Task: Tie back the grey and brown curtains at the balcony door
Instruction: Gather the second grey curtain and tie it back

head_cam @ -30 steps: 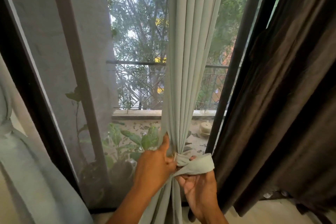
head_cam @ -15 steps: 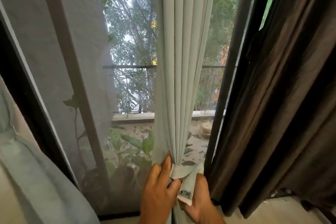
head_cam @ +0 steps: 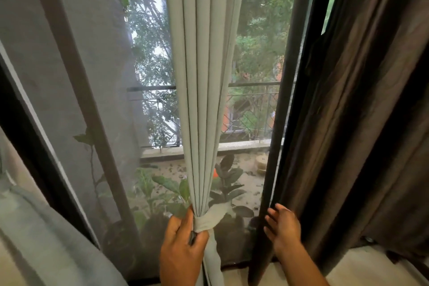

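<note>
The grey curtain (head_cam: 204, 76) hangs gathered in the middle of the balcony door, cinched low down by a grey fabric tie-back (head_cam: 209, 219) wrapped around it. My left hand (head_cam: 183, 246) is closed around the gathered curtain just below the tie-back. My right hand (head_cam: 282, 227) is off the tie-back, fingers spread, at the left edge of the brown curtain (head_cam: 362, 123), which hangs loose on the right. Whether the fingers touch the brown fabric is unclear.
A dark door frame post (head_cam: 287, 100) stands between the two curtains. Behind the mesh screen are potted plants (head_cam: 222, 183) and a balcony railing (head_cam: 253, 109). Another grey curtain panel (head_cam: 44, 239) bulges at the lower left. A pale floor strip (head_cam: 362, 267) runs under the brown curtain.
My right hand has let go of the tie-back end and moved right to the brown curtain's edge. The tie-back now stays wrapped around the grey curtain. My left hand still grips it.
</note>
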